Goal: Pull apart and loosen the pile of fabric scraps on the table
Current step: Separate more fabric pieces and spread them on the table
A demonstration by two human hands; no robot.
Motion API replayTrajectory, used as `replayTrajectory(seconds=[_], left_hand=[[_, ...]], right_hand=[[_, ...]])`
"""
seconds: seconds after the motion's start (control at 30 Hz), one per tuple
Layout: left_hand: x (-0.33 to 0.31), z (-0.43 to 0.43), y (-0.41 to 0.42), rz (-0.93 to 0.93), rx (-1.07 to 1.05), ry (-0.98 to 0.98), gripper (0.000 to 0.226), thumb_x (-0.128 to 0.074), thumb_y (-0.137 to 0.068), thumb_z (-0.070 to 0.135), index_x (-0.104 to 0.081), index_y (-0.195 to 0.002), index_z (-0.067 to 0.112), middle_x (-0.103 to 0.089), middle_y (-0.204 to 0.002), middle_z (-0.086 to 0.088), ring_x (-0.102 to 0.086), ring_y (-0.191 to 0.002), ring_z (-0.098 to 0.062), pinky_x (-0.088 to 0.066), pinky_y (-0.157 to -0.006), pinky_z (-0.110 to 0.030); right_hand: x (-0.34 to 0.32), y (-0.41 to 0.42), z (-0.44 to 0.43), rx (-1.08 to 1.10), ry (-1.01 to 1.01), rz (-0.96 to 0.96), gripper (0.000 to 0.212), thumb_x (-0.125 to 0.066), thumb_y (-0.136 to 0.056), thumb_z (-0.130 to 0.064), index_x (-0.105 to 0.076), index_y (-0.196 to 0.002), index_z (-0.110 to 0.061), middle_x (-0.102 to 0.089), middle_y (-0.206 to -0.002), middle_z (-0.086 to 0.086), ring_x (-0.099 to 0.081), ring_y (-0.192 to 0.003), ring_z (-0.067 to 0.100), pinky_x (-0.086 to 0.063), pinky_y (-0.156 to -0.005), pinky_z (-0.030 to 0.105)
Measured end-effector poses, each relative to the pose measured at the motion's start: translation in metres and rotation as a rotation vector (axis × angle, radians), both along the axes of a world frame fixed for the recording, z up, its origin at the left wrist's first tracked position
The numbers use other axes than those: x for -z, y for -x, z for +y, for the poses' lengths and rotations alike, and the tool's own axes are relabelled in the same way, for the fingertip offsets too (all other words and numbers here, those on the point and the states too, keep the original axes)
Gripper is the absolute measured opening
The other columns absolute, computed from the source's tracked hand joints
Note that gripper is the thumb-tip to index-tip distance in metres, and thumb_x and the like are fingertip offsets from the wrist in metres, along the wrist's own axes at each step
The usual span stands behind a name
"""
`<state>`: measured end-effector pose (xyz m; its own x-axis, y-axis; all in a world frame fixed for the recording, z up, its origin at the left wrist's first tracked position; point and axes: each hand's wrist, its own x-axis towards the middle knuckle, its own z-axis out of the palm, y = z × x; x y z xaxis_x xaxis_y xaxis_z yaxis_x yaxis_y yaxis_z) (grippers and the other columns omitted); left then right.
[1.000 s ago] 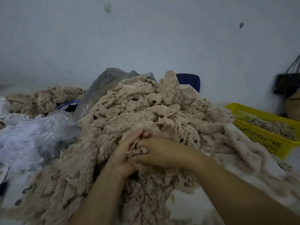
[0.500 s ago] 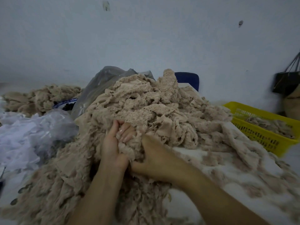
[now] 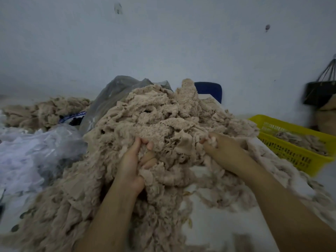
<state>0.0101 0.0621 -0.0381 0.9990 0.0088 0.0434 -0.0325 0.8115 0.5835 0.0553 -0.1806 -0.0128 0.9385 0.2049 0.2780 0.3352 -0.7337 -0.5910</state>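
A tall heap of beige fabric scraps [image 3: 160, 120] covers the middle of the white table [image 3: 218, 224]. My left hand [image 3: 132, 164] grips a bunch of scraps at the front of the heap, fingers curled into the cloth. About a hand's width to the right, my right hand [image 3: 225, 151] clutches another bunch, its fingertips buried in the fabric. A band of scraps stretches between the two hands. Loose scraps trail down toward the table's near edge and off to the right.
A yellow plastic basket [image 3: 298, 160] holding a few scraps sits at the right. White and grey plastic bags [image 3: 31, 153] lie at the left, with a second beige pile [image 3: 45, 111] behind them. A blue chair back [image 3: 209, 90] and a dark hanging bag [image 3: 320, 91] stand by the wall.
Both hands were close together on one clump. They have drawn apart, the right hand moving right, stretching the scraps between them.
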Motion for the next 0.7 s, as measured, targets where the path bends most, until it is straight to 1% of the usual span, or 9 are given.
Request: replayTrajectory(seconds=[0.07, 0.17, 0.23, 0.3, 0.4, 0.47, 0.53, 0.63, 0.7], left_hand=[[0.001, -0.004, 0.002, -0.016, 0.016, -0.028, 0.033, -0.042, -0.099, 0.036, -0.052, -0.079, 0.013, -0.055, -0.069, -0.002, -0.025, -0.032, -0.004, -0.026, -0.030, -0.016], [0.005, -0.014, 0.009, -0.030, 0.025, -0.307, 0.036, -0.054, -0.090, 0.043, -0.070, -0.080, 0.013, -0.066, -0.076, -0.002, -0.027, -0.035, -0.003, -0.028, -0.032, -0.016], [0.004, -0.031, 0.018, -0.004, 0.057, -0.574, 0.037, -0.065, -0.078, 0.055, -0.079, -0.081, 0.021, -0.065, -0.065, 0.006, -0.044, -0.039, -0.004, -0.037, -0.037, -0.016], [0.001, -0.046, 0.027, 0.077, 0.084, -0.688, 0.035, -0.078, -0.060, 0.057, -0.081, -0.080, 0.028, -0.075, -0.076, 0.008, -0.071, -0.064, -0.007, -0.052, -0.051, -0.016], [0.000, -0.049, 0.027, 0.163, -0.008, -0.646, 0.041, -0.085, -0.062, 0.037, -0.077, -0.098, 0.019, -0.077, -0.095, 0.002, -0.074, -0.086, -0.012, -0.057, -0.062, -0.021], [-0.006, -0.039, 0.025, 0.156, -0.035, -0.488, 0.031, -0.079, -0.070, 0.029, -0.079, -0.095, 0.012, -0.076, -0.099, -0.008, -0.074, -0.088, -0.020, -0.058, -0.061, -0.026], [-0.011, -0.022, 0.023, 0.124, -0.015, -0.311, 0.028, -0.072, -0.073, 0.030, -0.080, -0.090, 0.010, -0.075, -0.101, -0.013, -0.074, -0.090, -0.024, -0.058, -0.063, -0.029], [-0.012, -0.003, 0.017, 0.088, 0.016, -0.148, 0.033, -0.065, -0.085, 0.038, -0.079, -0.099, 0.012, -0.072, -0.112, -0.013, -0.071, -0.102, -0.026, -0.059, -0.073, -0.036], [-0.010, -0.004, 0.016, 0.084, 0.031, -0.161, 0.035, -0.066, -0.087, 0.039, -0.077, -0.105, 0.011, -0.071, -0.116, -0.014, -0.069, -0.106, -0.027, -0.059, -0.076, -0.039]], right_hand=[[-0.008, 0.005, 0.011, -0.033, -0.194, 0.100, 0.031, -0.052, -0.095, -0.049, -0.060, -0.072, -0.030, -0.062, -0.070, -0.019, -0.056, -0.070, -0.002, -0.036, -0.054, 0.009], [-0.016, 0.009, 0.026, 0.072, -0.447, 0.222, 0.062, -0.045, -0.090, -0.069, -0.070, -0.101, -0.013, -0.071, -0.103, -0.008, -0.065, -0.097, 0.018, -0.044, -0.076, 0.024], [-0.021, 0.010, 0.044, 0.025, -0.432, 0.133, 0.056, -0.043, -0.096, -0.061, -0.067, -0.080, -0.013, -0.072, -0.075, -0.012, -0.066, -0.081, 0.020, -0.046, -0.070, 0.026], [-0.025, 0.011, 0.062, -0.058, -0.345, 0.036, 0.048, -0.039, -0.102, -0.048, -0.067, -0.084, -0.015, -0.071, -0.080, -0.009, -0.064, -0.082, 0.017, -0.048, -0.074, 0.028], [-0.021, 0.009, 0.070, -0.089, -0.277, 0.007, 0.052, -0.038, -0.102, -0.049, -0.069, -0.100, -0.008, -0.071, -0.096, 0.009, -0.064, -0.088, 0.017, -0.045, -0.074, 0.018], [-0.017, 0.009, 0.061, -0.116, -0.260, 0.037, 0.050, -0.045, -0.097, -0.055, -0.072, -0.083, -0.016, -0.071, -0.079, 0.003, -0.064, -0.072, 0.012, -0.047, -0.067, 0.026], [-0.015, 0.010, 0.046, -0.111, -0.304, 0.100, 0.051, -0.054, -0.092, -0.057, -0.058, -0.064, -0.015, -0.057, -0.060, -0.001, -0.052, -0.054, 0.012, -0.040, -0.052, 0.026], [-0.012, 0.008, 0.022, -0.079, -0.385, 0.138, 0.051, -0.058, -0.089, -0.058, -0.051, -0.065, -0.013, -0.051, -0.054, -0.008, -0.043, -0.047, 0.007, -0.035, -0.045, 0.012], [-0.014, 0.013, 0.023, -0.101, -0.424, 0.161, 0.055, -0.054, -0.078, -0.075, -0.056, -0.073, -0.020, -0.061, -0.060, -0.015, -0.055, -0.055, 0.002, -0.044, -0.055, 0.012]])
